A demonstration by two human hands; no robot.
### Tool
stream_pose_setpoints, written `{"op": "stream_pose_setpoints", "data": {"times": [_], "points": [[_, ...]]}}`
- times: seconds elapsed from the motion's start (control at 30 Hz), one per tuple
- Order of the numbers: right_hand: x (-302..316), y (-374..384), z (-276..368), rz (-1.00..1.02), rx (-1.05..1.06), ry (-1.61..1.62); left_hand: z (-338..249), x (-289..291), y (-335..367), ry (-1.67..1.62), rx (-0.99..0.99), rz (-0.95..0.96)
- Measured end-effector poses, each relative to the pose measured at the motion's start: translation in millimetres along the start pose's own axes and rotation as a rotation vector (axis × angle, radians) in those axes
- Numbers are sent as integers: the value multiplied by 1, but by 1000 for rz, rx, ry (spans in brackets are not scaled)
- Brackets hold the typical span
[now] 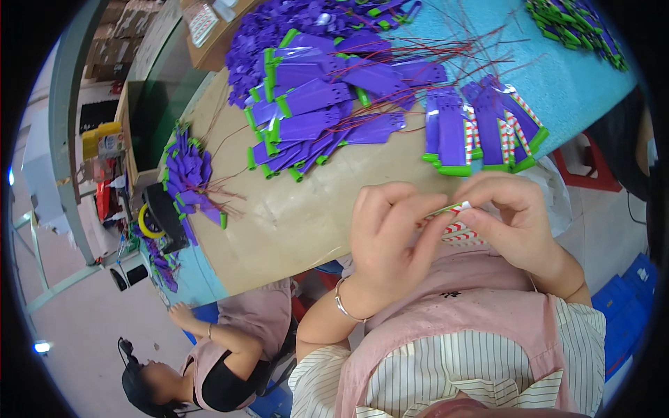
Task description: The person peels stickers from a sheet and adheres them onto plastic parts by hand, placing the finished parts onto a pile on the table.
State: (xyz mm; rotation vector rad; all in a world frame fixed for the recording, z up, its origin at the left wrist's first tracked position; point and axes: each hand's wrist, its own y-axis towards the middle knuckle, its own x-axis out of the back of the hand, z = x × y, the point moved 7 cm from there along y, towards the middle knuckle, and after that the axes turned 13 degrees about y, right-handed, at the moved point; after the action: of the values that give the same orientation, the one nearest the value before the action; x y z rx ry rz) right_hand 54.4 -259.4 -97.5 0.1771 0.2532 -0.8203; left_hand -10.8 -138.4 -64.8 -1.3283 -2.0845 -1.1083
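Note:
In front of my chest, my left hand [394,240] and my right hand [514,217] are closed, fingertips almost meeting. Between them they pinch a small narrow strip [453,207], green along its length with a white end at my right fingers. What kind of thing it is does not show clearly. Just beneath, partly covered by my fingers, are red-and-white striped strips [463,237]. Beyond my hands, on the table, lie flat purple pieces with green ends [498,125], several with a striped strip along one side.
A large pile of purple and green pieces [306,115] with thin red wires spreads over the table [286,230]. Another bunch [188,171] lies left, and a green-purple heap [578,35] far right. A co-worker [230,348] sits at left. Red stool [592,164] stands right.

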Motion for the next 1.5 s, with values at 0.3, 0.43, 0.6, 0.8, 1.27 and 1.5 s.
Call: {"op": "stream_pose_setpoints", "data": {"times": [0.3, 0.43, 0.6, 0.8, 1.27, 1.5], "points": [[1, -2, -25, -125, -321, 170, -25, 29, -34, 228, -615, 34], [-2, -3, -19, 0, -301, 237, 64, 38, 35, 594, -122, -153], [-12, -4, -14, 87, -481, 315, 106, 38, 38, 531, -23, 1], [-20, -5, -24, 32, -462, 414, 66, 56, 6, 174, 111, -347], [-3, -9, -28, -97, -495, 377, 33, -23, -24, -1107, 719, 99], [-8, -10, -26, -75, -523, 378, 25, -22, -23, -989, 608, 149]]}}
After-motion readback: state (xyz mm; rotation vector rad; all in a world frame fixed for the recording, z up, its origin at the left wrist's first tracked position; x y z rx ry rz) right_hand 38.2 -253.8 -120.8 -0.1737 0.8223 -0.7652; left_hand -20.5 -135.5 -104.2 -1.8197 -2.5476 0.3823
